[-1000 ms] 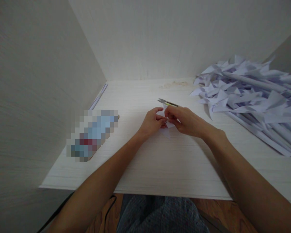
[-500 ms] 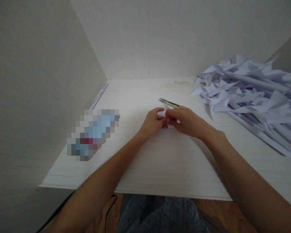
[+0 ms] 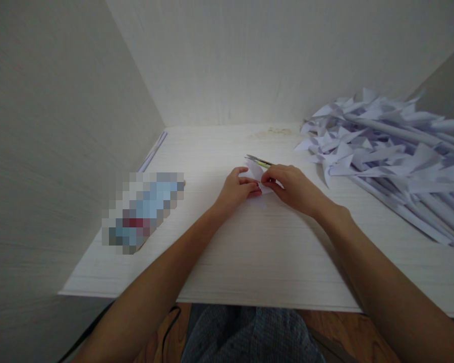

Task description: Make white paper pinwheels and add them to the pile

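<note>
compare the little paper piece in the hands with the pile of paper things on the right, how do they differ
The small folded paper piece is a single item pinched between the left hand and right hand; the pile of paper pinwheels is many items lying untouched on the desk. The piece has no stick that shows, while the pinwheels sit on long rolled paper sticks. The piece is at mid desk, the pile at the right edge. Both are the same pale white paper with pointed folds.

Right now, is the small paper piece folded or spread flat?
Folded: the paper piece shows angled flaps, pinched between left hand and right hand.
</note>
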`<state>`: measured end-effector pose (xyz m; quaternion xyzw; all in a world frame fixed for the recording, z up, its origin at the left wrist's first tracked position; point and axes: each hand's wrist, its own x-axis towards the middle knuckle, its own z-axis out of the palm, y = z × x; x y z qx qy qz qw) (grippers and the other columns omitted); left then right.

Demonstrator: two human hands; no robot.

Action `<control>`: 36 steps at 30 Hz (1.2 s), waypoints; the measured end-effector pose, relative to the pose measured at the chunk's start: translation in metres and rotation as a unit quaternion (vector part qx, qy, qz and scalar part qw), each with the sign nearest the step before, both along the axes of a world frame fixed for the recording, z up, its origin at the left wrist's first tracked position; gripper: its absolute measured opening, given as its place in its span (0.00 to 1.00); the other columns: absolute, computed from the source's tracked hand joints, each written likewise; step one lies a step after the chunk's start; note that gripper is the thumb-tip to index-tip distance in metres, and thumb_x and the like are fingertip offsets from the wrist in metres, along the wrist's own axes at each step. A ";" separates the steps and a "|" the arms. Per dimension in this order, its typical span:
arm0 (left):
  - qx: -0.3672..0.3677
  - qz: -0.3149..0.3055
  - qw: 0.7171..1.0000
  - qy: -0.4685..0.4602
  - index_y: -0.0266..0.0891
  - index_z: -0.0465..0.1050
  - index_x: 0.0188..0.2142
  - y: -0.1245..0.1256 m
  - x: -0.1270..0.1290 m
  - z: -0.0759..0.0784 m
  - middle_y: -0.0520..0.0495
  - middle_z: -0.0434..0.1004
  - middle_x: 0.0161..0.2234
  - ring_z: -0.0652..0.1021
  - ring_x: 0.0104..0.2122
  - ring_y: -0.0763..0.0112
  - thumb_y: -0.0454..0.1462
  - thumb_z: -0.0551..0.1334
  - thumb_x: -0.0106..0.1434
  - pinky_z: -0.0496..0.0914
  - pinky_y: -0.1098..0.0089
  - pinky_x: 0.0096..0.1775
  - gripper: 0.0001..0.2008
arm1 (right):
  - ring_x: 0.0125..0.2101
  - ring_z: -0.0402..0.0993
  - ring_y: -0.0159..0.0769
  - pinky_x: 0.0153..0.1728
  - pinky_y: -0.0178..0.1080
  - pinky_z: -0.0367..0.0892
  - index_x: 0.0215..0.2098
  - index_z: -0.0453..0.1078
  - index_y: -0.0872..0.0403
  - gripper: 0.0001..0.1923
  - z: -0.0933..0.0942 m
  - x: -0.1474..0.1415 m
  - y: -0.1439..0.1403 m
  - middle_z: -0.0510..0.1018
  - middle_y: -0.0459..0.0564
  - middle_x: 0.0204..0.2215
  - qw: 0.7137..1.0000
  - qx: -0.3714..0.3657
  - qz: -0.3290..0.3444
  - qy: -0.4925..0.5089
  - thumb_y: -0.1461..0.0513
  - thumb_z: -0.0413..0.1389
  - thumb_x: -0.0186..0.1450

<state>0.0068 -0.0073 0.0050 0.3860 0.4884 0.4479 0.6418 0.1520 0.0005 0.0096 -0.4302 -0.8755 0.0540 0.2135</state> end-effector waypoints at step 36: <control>0.324 -0.113 0.911 0.228 0.35 0.71 0.32 0.016 -0.036 -0.002 0.45 0.76 0.33 0.75 0.35 0.71 0.27 0.59 0.48 0.68 0.68 0.40 0.10 | 0.24 0.65 0.31 0.26 0.33 0.58 0.23 0.67 0.57 0.04 -0.007 0.021 0.010 0.73 0.47 0.22 0.979 -0.104 -0.028 0.175 0.66 0.51 0.54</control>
